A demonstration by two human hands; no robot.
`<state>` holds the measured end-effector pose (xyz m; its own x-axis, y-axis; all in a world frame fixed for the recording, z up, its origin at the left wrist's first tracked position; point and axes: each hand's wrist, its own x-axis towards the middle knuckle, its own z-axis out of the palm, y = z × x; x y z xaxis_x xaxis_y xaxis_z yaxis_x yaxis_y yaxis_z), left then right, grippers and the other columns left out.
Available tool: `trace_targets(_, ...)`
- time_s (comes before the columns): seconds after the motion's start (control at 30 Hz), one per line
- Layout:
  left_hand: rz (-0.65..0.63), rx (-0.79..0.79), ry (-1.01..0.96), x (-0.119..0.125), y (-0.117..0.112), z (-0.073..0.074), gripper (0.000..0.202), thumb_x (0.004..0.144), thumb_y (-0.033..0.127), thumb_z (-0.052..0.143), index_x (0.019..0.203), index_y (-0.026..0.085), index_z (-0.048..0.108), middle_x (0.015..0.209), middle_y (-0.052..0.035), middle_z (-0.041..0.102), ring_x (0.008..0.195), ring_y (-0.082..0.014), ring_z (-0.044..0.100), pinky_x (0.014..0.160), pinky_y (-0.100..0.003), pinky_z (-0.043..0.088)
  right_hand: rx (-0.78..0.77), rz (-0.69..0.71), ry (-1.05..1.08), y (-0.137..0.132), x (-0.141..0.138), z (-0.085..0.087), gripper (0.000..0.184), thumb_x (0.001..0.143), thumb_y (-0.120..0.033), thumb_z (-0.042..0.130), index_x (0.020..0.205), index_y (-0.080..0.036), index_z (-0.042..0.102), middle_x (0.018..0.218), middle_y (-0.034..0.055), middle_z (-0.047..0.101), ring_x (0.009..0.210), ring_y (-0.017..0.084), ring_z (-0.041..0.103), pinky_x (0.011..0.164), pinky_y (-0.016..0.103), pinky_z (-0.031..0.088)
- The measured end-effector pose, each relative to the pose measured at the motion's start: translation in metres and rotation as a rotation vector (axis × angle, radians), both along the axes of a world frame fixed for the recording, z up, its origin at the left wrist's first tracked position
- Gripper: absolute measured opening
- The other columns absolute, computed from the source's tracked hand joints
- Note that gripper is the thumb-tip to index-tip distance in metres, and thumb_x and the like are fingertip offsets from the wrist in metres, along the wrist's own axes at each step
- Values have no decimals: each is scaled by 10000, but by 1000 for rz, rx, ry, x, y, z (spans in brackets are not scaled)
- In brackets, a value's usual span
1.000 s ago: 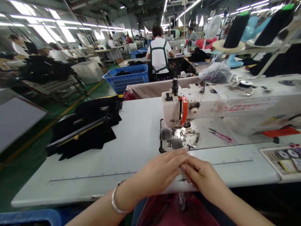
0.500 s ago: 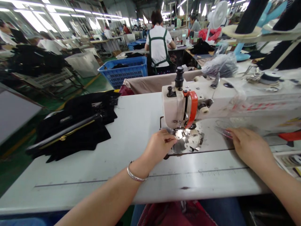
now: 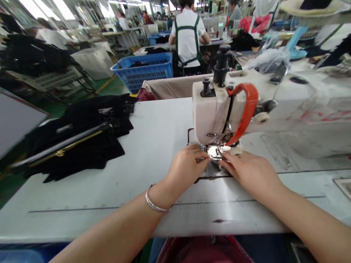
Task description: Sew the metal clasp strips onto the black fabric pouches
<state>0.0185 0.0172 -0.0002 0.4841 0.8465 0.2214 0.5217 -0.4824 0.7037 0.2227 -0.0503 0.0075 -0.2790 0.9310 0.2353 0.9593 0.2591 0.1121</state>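
Both my hands meet at the lit needle area of a white sewing machine point(image 3: 208, 113). My left hand point(image 3: 186, 164) comes in from the left, thumb and fingers pinched beside the presser foot point(image 3: 216, 151). Whatever lies between those fingertips is too small to make out. My right hand point(image 3: 246, 170) is closed just right of the foot, its fingertips close to the left hand's. Its thumb and fingers are drawn together, and their contents are hidden. An orange guard point(image 3: 246, 109) curves down above the right hand.
Stacked black fabric pieces point(image 3: 82, 135), with a zipper point(image 3: 60, 152) on top, lie on the left of the white table point(image 3: 142, 175). A ruler line runs along its front. Beyond the table are a blue basket point(image 3: 145, 71) and a co-worker point(image 3: 188, 36) facing away.
My right hand has moved left from the machine bed to the needle area. The pointed metal tool visible at it earlier cannot be made out now. My left hand remains beside the foot; the view has shifted.
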Motion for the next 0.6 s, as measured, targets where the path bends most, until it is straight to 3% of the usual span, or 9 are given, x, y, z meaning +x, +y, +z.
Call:
trace_targets(0.13,-4,-2,15,1,2,-1,119,845,110,745,807,213,792,767,4,650,665,-113,581,625,-252,441,27,-33,29,-4,10,-1,329,1046,-433,451,942,-199,657,811,67,718,675,236,665,549,325,307)
trace_targets(0.4,-8,26,11,4,0,0,112,851,125,738,811,216,791,765,6,651,664,-111,580,625,-248,442,-70,-32,20,5,1,-12,381,1054,-476,415,1006,-192,664,765,69,707,659,223,643,536,311,270)
trace_targets(0.5,16,9,32,3,4,-2,111,856,143,727,808,217,794,759,1,654,657,-116,585,626,-257,451,-9,-54,56,5,20,-11,428,1061,-485,367,959,-194,664,827,86,709,694,231,641,565,331,342)
trace_targets(0.6,43,-8,62,2,12,-6,120,864,164,711,805,220,799,753,-10,670,662,-132,598,637,-275,463,20,-32,146,-7,57,3,503,1039,-562,345,990,-199,690,947,133,707,879,311,649,742,433,477)
